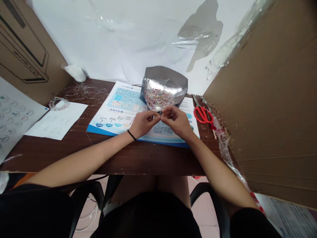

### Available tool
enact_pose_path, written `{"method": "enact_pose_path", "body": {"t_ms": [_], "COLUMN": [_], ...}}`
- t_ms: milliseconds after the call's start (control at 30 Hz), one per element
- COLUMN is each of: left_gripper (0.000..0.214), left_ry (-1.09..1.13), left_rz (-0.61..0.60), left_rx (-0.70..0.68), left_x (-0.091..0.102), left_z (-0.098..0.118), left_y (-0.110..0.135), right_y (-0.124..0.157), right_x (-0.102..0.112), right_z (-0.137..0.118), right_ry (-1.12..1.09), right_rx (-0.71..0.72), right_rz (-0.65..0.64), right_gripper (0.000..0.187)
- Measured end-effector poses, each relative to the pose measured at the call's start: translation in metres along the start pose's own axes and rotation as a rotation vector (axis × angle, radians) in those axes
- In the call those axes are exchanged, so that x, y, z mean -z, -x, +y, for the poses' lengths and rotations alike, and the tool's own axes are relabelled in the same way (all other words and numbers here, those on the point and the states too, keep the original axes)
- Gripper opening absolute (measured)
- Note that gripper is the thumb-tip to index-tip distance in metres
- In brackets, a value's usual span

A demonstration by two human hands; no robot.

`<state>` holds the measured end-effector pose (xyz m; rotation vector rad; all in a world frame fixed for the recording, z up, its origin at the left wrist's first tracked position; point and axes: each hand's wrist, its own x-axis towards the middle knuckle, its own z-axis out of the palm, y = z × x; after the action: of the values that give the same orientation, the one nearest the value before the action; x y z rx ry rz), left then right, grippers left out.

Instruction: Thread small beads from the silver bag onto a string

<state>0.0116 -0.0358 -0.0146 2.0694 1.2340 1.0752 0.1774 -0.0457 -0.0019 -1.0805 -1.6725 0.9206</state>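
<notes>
Dark brown wooden surface point(49, 158) carries a silver foil pouch point(163, 87) of tiny multicoloured beads point(158, 99), standing open on a blue-and-white printed sheet point(116, 112). Just in front of it, the left hand point(143, 124) and right hand point(177, 122) meet in a narrow pinch, holding something too small to make out. Red-handled scissors point(203, 114) lie off to the right.

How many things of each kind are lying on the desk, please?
Silver bead pouch: 1
Beaded loop: 1
Red-handled scissors: 1
Wooden stick: 1
Thread tangle: 1
Paper sheets: 3
Total: 8
</notes>
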Motion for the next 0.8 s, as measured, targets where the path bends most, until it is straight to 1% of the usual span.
{"method": "enact_pose_path", "body": {"t_ms": [133,200,267,467,600,700,800], "left_gripper": [0.017,0.016,0.016,0.019,0.024,0.029,0.031], "left_ry": [-0.047,-0.057,-0.056,-0.035,0.009,0.018,0.01], "left_rz": [-0.008,-0.02,-0.028,-0.021,-0.046,-0.052,-0.022], "left_rx": [-0.102,-0.129,-0.128,-0.13,-0.104,-0.068,-0.069], "left_x": [0.0031,0.0044,0.0052,0.007,0.007,0.0056,0.0051], "left_z": [0.0013,0.0017,0.0014,0.0004,0.0015,0.0001,-0.0005], "left_y": [-0.0002,-0.0005,-0.0006,-0.0005,-0.0004,-0.0001,0.0008], "right_y": [-0.0001,-0.0005,-0.0009,-0.0008,-0.0006,-0.0006,-0.0001], "right_x": [0.0038,0.0061,0.0076,0.006,0.004,0.0013,-0.0016], "right_z": [-0.0018,-0.0013,0.0001,0.0039,0.0051,0.0051,0.0033], "right_ry": [0.056,0.037,-0.017,-0.245,-0.436,-0.482,-0.502], "right_rx": [0.022,0.011,-0.017,-0.113,-0.166,-0.167,-0.164], "right_rz": [-0.12,-0.191,-0.235,-0.211,-0.259,-0.213,-0.178], "right_gripper": [0.018,0.019,0.023,0.03,0.035,0.036,0.036]}}
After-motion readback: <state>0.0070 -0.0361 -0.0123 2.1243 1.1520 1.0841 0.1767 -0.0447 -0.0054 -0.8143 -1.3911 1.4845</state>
